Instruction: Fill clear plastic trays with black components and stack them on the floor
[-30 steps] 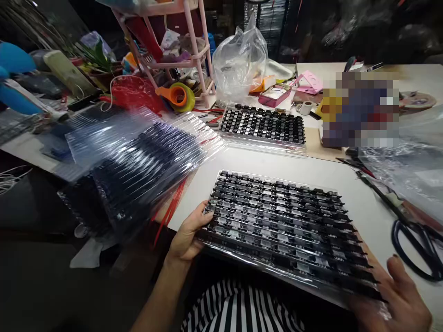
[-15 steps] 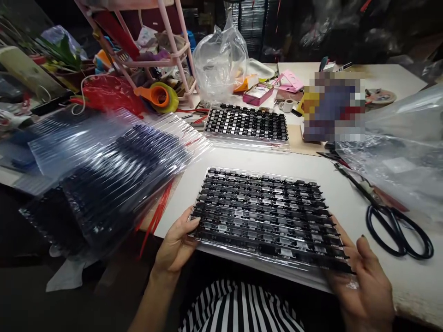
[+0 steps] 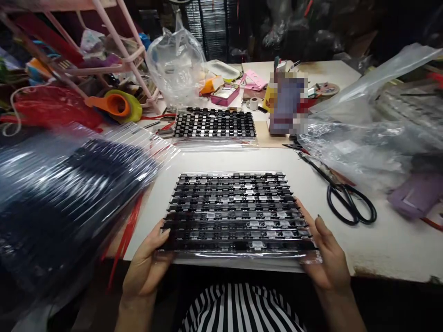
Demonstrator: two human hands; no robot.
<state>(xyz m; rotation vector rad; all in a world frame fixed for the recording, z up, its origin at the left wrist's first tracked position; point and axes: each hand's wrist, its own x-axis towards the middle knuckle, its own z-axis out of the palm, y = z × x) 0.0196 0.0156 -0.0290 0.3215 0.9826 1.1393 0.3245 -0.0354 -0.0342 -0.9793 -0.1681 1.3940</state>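
Observation:
A clear plastic tray [image 3: 231, 214] holding rows of small black parts is between my hands at the front of the white table. My left hand [image 3: 148, 251] grips its left edge, thumb on top and fingers underneath. At the right edge, my right hand [image 3: 327, 253] supports the tray with its fingers partly hidden below and its thumb raised beside it. Beyond lies a second tray [image 3: 214, 124] of similar black parts with light patches. To the left, clear ridged plastic trays [image 3: 114, 161] with dark contents are stacked, blurred.
Black-handled scissors [image 3: 349, 203] lie to the right, beside crumpled clear plastic [image 3: 360, 138]. Red strips [image 3: 126, 230] hang at the left table edge. A pink rack [image 3: 128, 60], an orange tape dispenser [image 3: 116, 105] and a pink box [image 3: 224, 94] stand at the back.
The view has swung to the right, so the surroundings appear shifted left. The tray in my hands now sits more level and square to me; both hands still hold it.

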